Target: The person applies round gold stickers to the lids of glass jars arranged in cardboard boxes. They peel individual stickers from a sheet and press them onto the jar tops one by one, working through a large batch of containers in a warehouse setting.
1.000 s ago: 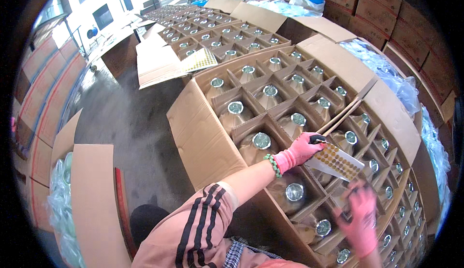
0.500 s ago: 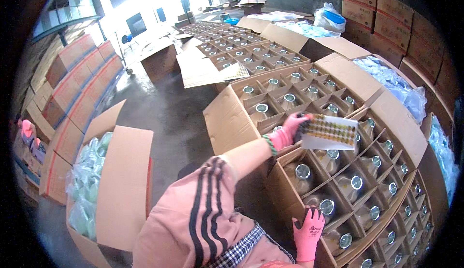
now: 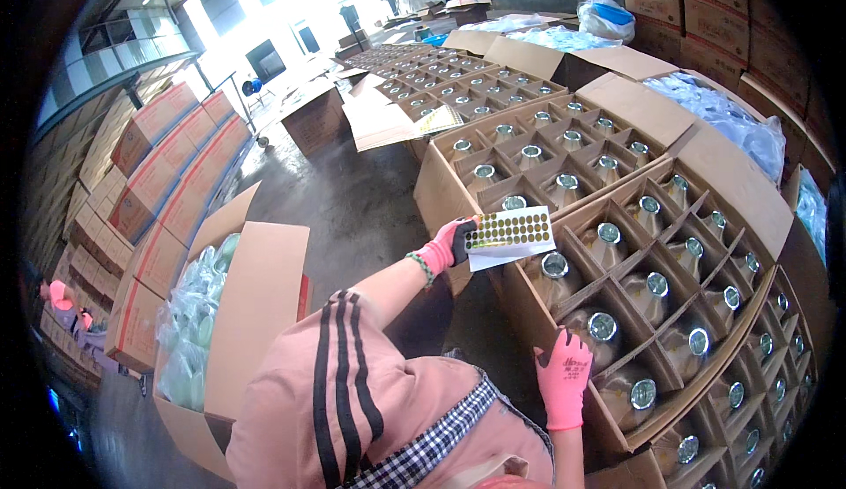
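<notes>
My left hand (image 3: 448, 244), in a pink glove with dark fingertips, is closed on the left end of a sticker sheet (image 3: 509, 228). Rows of round gold stickers cover this white sheet, which hangs over the near-left edge of a divided carton (image 3: 564, 313). Inside the carton, glass bottles (image 3: 603, 326) stand upright, one to a cell, their round shiny mouths facing up. My right hand (image 3: 565, 379), gloved alike, is at the carton's near edge beside a bottle. Its thumb is apart from the bent fingers, and nothing shows in it.
More divided cartons of bottles (image 3: 531, 151) run into the distance. Open boxes with bluish plastic bags (image 3: 718, 114) line the right. At left stands an open box (image 3: 251, 313) of bagged glassware, near stacked cartons (image 3: 176, 159). Another person (image 3: 66, 300) is at the far left.
My left hand has drawn the sticker sheet leftward, off the bottles, and its gold rows now show more plainly. My right hand has risen slightly along the carton edge. The view has shifted.
</notes>
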A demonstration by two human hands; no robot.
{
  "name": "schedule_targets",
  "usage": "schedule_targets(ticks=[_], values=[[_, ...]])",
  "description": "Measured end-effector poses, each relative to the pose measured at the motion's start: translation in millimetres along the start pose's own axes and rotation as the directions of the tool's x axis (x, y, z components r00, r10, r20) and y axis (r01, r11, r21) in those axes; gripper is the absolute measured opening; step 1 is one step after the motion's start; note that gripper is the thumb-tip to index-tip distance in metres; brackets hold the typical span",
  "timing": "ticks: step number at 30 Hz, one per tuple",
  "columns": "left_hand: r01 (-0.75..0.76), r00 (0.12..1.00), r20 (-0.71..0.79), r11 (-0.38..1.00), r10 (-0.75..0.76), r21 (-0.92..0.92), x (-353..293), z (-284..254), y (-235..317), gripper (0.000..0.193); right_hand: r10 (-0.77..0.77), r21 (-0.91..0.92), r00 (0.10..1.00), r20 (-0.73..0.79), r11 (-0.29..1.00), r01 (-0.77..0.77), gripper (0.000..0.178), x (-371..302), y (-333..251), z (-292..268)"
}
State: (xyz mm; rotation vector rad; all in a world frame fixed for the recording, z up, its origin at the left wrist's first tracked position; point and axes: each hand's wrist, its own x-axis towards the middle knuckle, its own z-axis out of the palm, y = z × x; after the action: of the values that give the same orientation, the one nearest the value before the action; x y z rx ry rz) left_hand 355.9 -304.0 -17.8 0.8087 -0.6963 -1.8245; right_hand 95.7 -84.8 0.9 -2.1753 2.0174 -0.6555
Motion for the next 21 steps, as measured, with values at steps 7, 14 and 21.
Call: schedule_targets(ticks=[7,14,21], values=[[0.002,0.994,-0.112,1.000,0.001,0.024,25,19,-22,0.018,-0.041,-0.028,0.999,-0.002,0.999,0.041,0.048,-5,0,-1],[0.118,0.991,-0.042,0.975,-0.128,-0.189,0,17,-17,0.013,0.047,-0.045,0.999,-0.027,0.998,-0.048,0.049,2,-13,-1],[0.072,0.995,0.078,0.995,-0.067,-0.070,-26,-19,-6,0.019,0.233,0.077,0.958,-0.169,0.972,-0.223,0.036,41,-38,-19]])
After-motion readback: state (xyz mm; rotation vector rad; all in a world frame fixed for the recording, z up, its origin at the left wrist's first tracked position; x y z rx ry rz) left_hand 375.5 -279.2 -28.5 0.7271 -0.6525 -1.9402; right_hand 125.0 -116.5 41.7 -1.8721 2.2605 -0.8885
